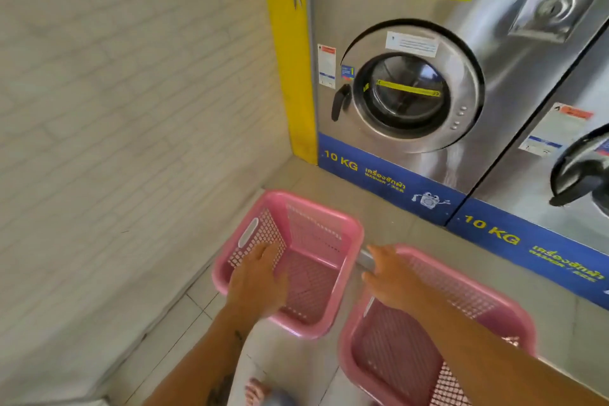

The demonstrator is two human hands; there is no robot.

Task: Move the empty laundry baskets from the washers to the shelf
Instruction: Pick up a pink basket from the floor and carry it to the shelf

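Two empty pink laundry baskets stand on the floor in front of the washers. The left basket (pixel 316 224) sits near the wall corner; my left hand (pixel 258 277) hovers over its near side, fingers apart, holding nothing. The right basket (pixel 487 303) is closer to me. Over that basket's far left corner my right hand (pixel 392 277) reaches with spread fingers, at or just above the rim; I cannot tell if it touches.
A steel 10 KG washer (pixel 408 82) with a shut round door faces me, a second washer (pixel 566 155) to its right. A white tiled wall (pixel 115 109) runs along the left, meeting a yellow post (pixel 290 59). Pale floor tiles (pixel 389 208) lie between baskets and machines.
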